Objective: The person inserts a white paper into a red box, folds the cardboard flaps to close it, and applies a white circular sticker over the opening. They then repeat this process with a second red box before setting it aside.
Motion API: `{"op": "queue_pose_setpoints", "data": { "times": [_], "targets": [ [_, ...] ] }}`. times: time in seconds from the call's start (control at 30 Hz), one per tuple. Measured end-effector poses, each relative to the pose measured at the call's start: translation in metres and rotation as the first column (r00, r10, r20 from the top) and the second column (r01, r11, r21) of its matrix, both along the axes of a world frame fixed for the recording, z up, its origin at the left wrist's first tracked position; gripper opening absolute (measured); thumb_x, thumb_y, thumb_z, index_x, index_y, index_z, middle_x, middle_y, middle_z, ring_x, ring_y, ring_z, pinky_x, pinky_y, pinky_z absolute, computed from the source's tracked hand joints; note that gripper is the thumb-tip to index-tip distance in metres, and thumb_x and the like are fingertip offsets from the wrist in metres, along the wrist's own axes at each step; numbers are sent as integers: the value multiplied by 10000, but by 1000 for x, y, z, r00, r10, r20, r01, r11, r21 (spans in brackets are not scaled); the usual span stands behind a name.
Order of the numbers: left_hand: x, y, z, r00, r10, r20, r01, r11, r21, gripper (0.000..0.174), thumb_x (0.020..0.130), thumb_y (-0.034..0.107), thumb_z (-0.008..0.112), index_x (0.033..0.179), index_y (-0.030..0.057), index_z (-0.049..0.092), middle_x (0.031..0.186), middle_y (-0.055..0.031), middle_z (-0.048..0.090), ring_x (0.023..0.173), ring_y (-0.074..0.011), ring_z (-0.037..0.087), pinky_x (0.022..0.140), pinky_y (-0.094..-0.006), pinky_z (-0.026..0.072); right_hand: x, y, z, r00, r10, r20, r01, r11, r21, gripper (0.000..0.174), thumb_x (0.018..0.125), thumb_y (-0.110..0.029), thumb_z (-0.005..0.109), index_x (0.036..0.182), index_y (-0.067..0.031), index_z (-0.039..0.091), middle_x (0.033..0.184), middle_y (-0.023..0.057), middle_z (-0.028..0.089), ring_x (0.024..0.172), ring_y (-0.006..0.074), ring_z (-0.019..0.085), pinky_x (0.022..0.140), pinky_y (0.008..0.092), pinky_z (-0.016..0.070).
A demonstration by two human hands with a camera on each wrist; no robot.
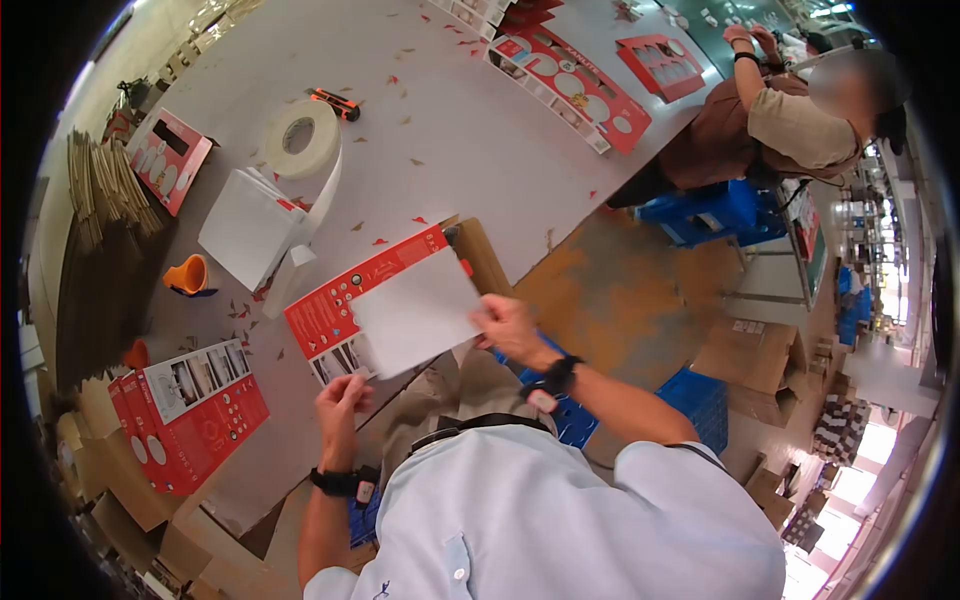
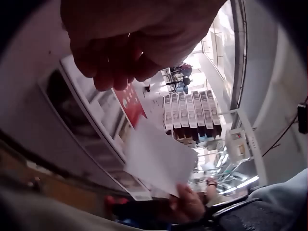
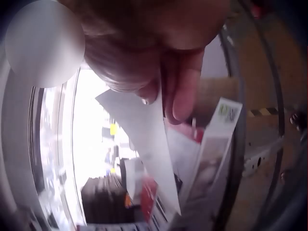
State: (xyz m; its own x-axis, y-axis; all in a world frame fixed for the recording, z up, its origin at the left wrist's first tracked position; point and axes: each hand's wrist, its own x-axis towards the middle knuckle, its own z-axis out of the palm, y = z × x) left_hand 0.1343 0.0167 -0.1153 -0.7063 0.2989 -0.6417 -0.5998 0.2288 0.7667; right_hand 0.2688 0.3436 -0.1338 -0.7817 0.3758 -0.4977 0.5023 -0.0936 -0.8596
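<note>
A plain white sheet (image 1: pixel 418 312) is pinched at its right edge between the thumb and fingers of my right hand (image 1: pixel 508 328). It overlaps a red and white printed box (image 1: pixel 372 272) lying at the table's near edge. The right wrist view shows the sheet (image 3: pixel 144 130) nearly edge-on below the thumb. My left hand (image 1: pixel 343 400) is by the sheet's lower left corner, fingers loosely curled. In the left wrist view, a gap separates these fingers (image 2: pixel 103 72) from the sheet (image 2: pixel 159 156).
Left of the box stand a stack of white sheets (image 1: pixel 250 228), a roll of white tape (image 1: pixel 300 140) and an orange tape dispenser (image 1: pixel 187 275). An orange-black cutter (image 1: pixel 335 103) lies beyond. Another red box (image 1: pixel 195 415) is at left. A person (image 1: pixel 800 125) works at far right.
</note>
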Motion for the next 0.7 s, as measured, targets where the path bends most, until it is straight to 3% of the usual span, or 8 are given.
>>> {"op": "queue_pose_setpoints", "data": {
  "times": [0.03,0.1,0.17,0.2,0.27,0.4,0.63,0.7],
  "targets": [
    [-3,-15,-4,989,-50,-142,45,998,-40,163,1003,164,728,1086,24,713,876,-42,721,715,-112,651,672,-259,515,10,23,13,999,-2,-47,7,995,102,131,1045,-157,660,1053,-34,705,839,46,723,675,117,713,594,277,616],
    [-11,-33,-2,930,-27,-366,-39,984,-172,137,1014,164,713,1058,35,731,884,-8,705,740,-77,615,690,-244,498,32,60,22,956,-263,-133,254,964,-80,136,1054,-164,659,1054,-35,703,839,22,724,672,104,709,571,246,589],
    [-21,-42,-1,831,-17,-555,-158,951,-264,131,1017,154,705,1078,42,733,891,11,699,741,-64,607,690,-234,494,53,95,19,890,-413,-193,407,911,-71,154,1061,-183,662,1074,-38,710,851,20,730,667,96,705,576,240,585],
    [-27,-47,4,846,-104,-524,-124,916,-382,287,994,187,727,1249,58,695,1109,-45,726,950,-131,661,797,-300,525,60,106,17,855,-475,-206,468,880,-87,157,1061,-189,666,1072,-39,710,855,17,731,664,94,703,579,240,584],
    [-29,-42,-2,815,-186,-549,-132,863,-487,493,962,225,759,1402,69,601,1311,-103,665,1146,-214,627,902,-379,518,69,123,13,774,-593,-222,582,804,-120,164,1059,-201,673,1066,-41,711,861,12,732,657,90,697,585,238,583],
    [-23,-34,-27,882,-227,-412,-11,866,-500,841,902,281,808,1610,99,392,1600,-181,473,1431,-357,467,1081,-515,448,87,131,-19,804,-561,-198,555,827,-89,175,1051,-222,691,1036,-48,704,867,9,733,640,88,686,582,236,573],
    [-8,-7,-25,900,-178,-398,27,934,-356,954,872,211,823,1645,55,285,1563,-212,474,1408,-345,497,1161,-477,426,98,128,-45,907,-417,-62,395,891,-224,184,1043,-236,702,1033,-53,704,866,17,734,650,85,685,585,235,566],
    [-9,-8,-28,891,-205,-404,30,916,-400,953,873,185,820,1646,57,277,1549,-210,480,1403,-336,502,1166,-467,422,93,130,-48,923,-382,-41,360,898,-252,174,1046,-225,692,1038,-51,705,865,19,734,648,86,683,587,234,565]
  ]
}}
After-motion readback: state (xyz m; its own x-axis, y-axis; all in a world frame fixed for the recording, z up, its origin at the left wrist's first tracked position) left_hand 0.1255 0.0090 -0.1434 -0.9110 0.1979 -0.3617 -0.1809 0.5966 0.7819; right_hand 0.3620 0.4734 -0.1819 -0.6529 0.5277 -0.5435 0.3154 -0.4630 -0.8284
